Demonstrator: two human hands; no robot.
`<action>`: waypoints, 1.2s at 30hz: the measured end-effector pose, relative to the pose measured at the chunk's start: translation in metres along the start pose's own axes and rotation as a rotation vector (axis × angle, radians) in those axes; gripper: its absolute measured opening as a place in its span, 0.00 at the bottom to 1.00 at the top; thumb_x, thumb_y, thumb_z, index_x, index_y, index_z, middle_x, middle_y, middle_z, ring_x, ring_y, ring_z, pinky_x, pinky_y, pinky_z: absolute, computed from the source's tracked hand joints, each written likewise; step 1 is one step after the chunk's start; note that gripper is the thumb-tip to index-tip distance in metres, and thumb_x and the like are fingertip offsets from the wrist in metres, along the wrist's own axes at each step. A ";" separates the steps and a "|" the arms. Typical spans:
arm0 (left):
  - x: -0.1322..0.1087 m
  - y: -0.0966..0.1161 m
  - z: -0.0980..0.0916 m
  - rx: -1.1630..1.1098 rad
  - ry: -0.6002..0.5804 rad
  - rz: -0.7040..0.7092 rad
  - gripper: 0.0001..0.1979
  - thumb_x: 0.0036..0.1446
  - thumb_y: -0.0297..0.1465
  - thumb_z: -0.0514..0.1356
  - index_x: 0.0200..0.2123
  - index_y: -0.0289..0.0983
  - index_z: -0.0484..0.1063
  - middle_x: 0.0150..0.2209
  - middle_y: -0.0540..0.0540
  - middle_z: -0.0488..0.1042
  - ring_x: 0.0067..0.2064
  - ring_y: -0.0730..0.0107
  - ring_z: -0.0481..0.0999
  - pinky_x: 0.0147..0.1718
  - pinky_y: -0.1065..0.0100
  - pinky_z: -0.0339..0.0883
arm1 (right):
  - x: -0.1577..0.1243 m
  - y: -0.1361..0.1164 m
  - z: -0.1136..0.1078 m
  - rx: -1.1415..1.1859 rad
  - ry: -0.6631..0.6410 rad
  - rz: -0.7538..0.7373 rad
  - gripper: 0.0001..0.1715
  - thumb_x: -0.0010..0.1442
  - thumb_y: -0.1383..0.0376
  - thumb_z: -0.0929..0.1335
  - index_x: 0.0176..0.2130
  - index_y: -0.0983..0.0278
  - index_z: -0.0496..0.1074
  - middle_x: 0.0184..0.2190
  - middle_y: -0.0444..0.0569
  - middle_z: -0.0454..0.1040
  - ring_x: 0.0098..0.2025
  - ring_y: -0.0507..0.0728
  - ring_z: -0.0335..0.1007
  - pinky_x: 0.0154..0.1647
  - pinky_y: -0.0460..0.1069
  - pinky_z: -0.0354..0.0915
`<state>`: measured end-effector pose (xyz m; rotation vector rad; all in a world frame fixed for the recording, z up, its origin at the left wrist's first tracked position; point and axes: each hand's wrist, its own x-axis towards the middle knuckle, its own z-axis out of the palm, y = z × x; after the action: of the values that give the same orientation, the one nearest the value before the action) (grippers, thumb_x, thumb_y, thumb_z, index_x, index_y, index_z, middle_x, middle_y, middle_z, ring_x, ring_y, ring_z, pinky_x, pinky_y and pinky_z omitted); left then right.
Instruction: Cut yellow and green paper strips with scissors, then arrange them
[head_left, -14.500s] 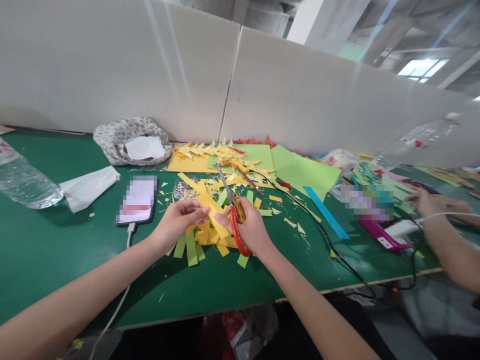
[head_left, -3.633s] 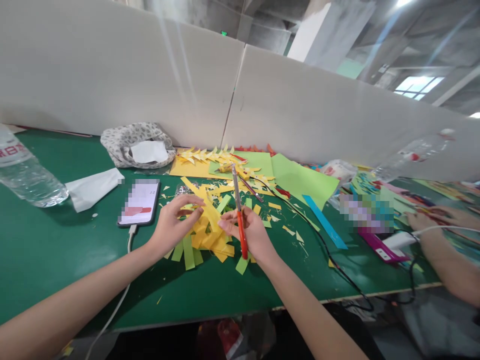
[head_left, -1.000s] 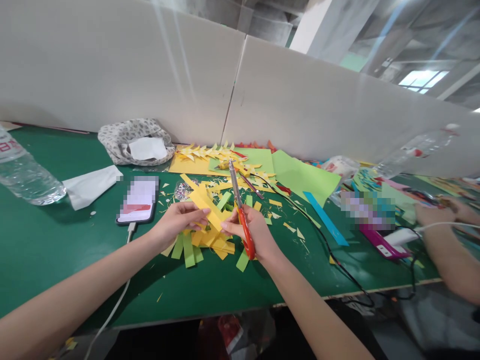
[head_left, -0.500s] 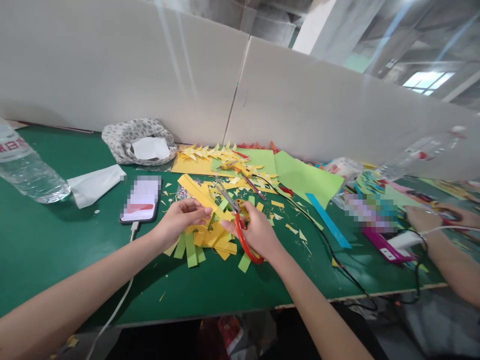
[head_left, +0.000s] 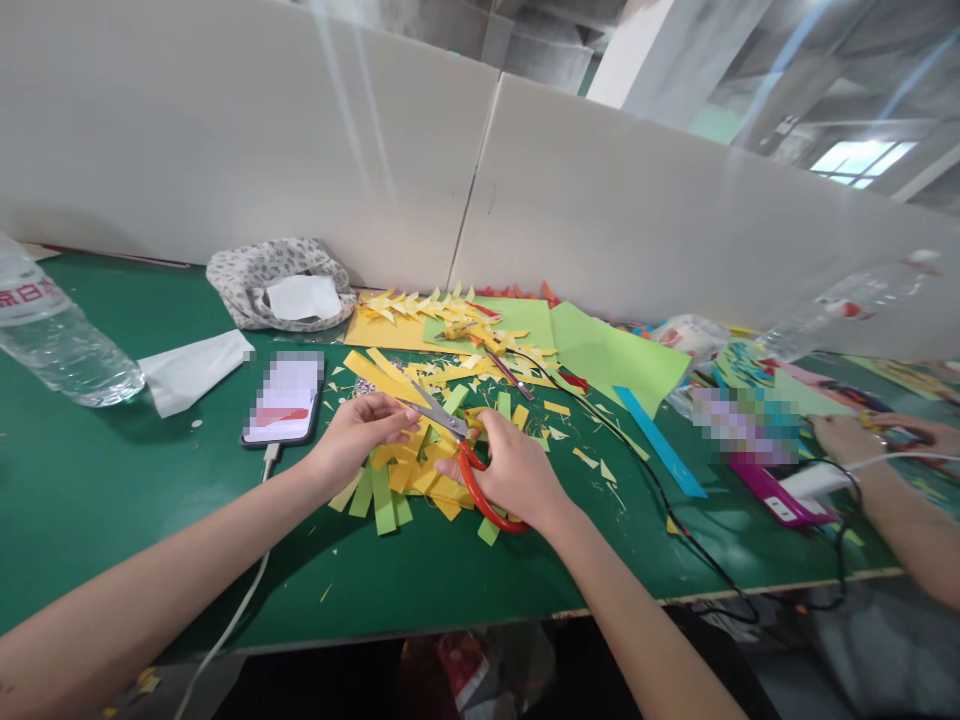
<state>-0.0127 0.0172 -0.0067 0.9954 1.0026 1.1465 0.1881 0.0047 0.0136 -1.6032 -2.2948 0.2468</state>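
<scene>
My left hand (head_left: 366, 432) pinches a yellow paper strip (head_left: 379, 376), whose far end shows as two spread pieces. Through the orange handles of a pair of scissors (head_left: 472, 485) run the fingers of my right hand (head_left: 517, 465). Their steel blades point left and away, parted a little, and reach the strip beside my left fingertips. Just where the blades meet the paper is partly hidden by the fingers. Below both hands lies a heap of cut yellow strips (head_left: 431, 478), with green strips (head_left: 384, 500) sticking out of it.
A phone (head_left: 281, 400) on a white cable lies left, near a tissue (head_left: 196, 372) and a water bottle (head_left: 64, 335). Behind are a patterned cloth pouch (head_left: 247, 285), a yellow glue gun (head_left: 461, 330) with black cord and green sheets (head_left: 615, 350). Another person's hands (head_left: 847, 440) work at right.
The scissors have swung left and their blades now lie across the strip at my left fingers. The strip's far end has spread into two pieces.
</scene>
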 end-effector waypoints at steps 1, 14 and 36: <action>0.000 0.000 0.000 0.013 0.001 0.004 0.09 0.42 0.33 0.65 0.26 0.35 0.71 0.28 0.48 0.76 0.33 0.70 0.76 0.34 0.71 0.68 | 0.000 0.000 0.000 0.005 0.000 0.003 0.20 0.48 0.53 0.66 0.37 0.61 0.59 0.33 0.48 0.69 0.31 0.55 0.67 0.27 0.47 0.55; 0.000 0.000 0.000 0.023 -0.011 0.001 0.09 0.43 0.33 0.65 0.26 0.35 0.71 0.26 0.49 0.76 0.33 0.71 0.76 0.34 0.70 0.68 | -0.001 -0.002 -0.001 0.034 -0.004 0.015 0.18 0.47 0.52 0.65 0.30 0.61 0.58 0.29 0.45 0.67 0.27 0.52 0.62 0.25 0.46 0.52; -0.002 0.001 0.003 0.032 -0.062 -0.073 0.08 0.41 0.33 0.66 0.25 0.36 0.73 0.25 0.48 0.76 0.29 0.74 0.74 0.31 0.72 0.67 | 0.004 -0.001 -0.002 0.365 0.052 0.108 0.24 0.43 0.51 0.69 0.18 0.61 0.54 0.15 0.38 0.54 0.19 0.48 0.47 0.19 0.45 0.46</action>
<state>-0.0100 0.0150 -0.0043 1.0061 1.0025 1.0367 0.1872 0.0081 0.0165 -1.5218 -1.9850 0.6047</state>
